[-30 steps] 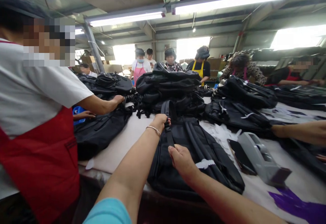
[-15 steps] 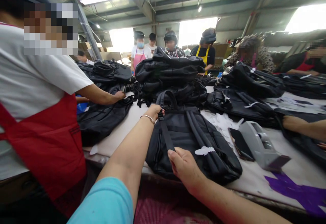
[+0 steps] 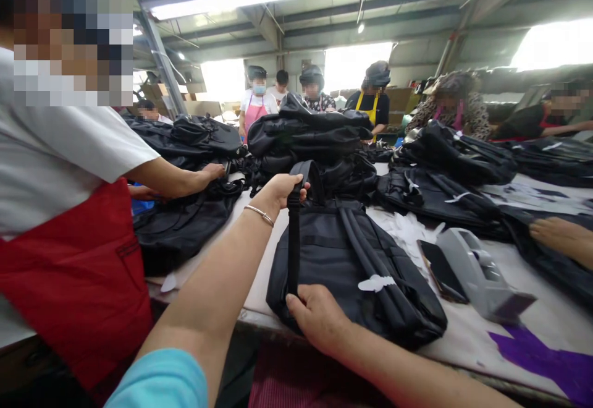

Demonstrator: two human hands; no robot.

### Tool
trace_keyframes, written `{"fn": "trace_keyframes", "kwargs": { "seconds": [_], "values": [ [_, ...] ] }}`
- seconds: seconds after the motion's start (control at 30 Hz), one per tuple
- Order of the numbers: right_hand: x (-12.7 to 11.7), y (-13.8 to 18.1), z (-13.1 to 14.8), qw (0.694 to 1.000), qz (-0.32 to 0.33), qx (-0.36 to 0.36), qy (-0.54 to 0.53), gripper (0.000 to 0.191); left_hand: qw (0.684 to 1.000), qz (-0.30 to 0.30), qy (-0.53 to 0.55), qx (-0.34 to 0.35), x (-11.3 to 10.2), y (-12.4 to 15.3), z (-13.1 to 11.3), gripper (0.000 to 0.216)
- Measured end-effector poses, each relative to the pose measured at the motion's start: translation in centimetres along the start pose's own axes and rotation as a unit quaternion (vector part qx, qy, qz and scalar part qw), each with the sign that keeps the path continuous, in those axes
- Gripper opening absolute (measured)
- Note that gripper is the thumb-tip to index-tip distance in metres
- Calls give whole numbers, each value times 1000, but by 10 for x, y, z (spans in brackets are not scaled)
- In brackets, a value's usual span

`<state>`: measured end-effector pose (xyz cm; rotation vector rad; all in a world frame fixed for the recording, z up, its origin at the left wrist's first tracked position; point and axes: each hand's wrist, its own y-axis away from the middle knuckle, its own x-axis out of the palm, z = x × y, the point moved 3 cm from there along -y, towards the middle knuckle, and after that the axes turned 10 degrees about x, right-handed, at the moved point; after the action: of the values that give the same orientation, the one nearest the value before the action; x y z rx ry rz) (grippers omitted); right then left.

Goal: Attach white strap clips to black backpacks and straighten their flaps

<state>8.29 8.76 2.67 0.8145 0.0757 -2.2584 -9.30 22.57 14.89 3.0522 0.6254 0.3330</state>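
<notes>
Head view, both hands gripping black strap (image 3: 293, 241), backpack (image 3: 352, 266) unbranded

backpack (image 3: 352, 266): flat on surface (image 3: 467, 340), near front edge
strap (image 3: 293, 241): over backpack's left side, left hand (image 3: 283, 188) at far end, right hand (image 3: 315, 318) at near end
tape dispenser (image 3: 482, 278): right of backpack
phone (image 3: 440, 263): between backpack and tape dispenser
bag pile (image 3: 306, 142): behind backpack
co-worker (image 3: 69, 210): left, at surface's edge

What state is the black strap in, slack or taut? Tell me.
Taut: the strap runs straight between the left hand and right hand, above the backpack.
</notes>
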Motion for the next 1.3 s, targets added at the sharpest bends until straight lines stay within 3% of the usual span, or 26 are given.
{"fn": "trace_keyframes", "kwargs": {
  "seconds": [0.1, 0.23, 0.5, 0.63, 0.73, 0.77, 0.83, 0.93, 1.07, 1.3],
  "values": [
    [0, -17, 8, 992, 0, 11, 126, 38, 999, 38, -14, 25, 11, 15, -22, 7],
    [4, -30, 15, 967, 1, -3, 254, 44, 995, 78, -32, 47, 21, 37, -25, 6],
    [-3, -25, 1, 948, -2, 25, 316, 55, 995, 84, -4, 51, 14, 55, -24, 9],
    [-32, -24, -5, 976, -49, -19, 213, 44, 994, 81, 56, 36, 6, 55, -20, 10],
    [-67, -32, 10, 984, -141, -100, 36, 28, 993, 73, 86, 24, 7, 54, -16, 8],
    [-75, -37, 18, 981, -145, -125, -33, 31, 993, 72, 89, 22, 9, 54, -15, 7],
    [-85, -48, 35, 967, -97, -160, -171, 40, 994, 69, 85, 22, 15, 54, -13, 9],
    [-85, -66, 53, 939, -26, -168, -297, 34, 995, 67, 66, 22, 22, 54, -11, 11],
    [-75, -77, 50, 939, -58, -133, -312, 32, 997, 56, 49, 16, 21, 54, -5, 11],
    [-41, -66, 24, 962, -103, -139, -213, 35, 997, 20, 64, 22, 7, 33, 1, 14]
  ]
}}
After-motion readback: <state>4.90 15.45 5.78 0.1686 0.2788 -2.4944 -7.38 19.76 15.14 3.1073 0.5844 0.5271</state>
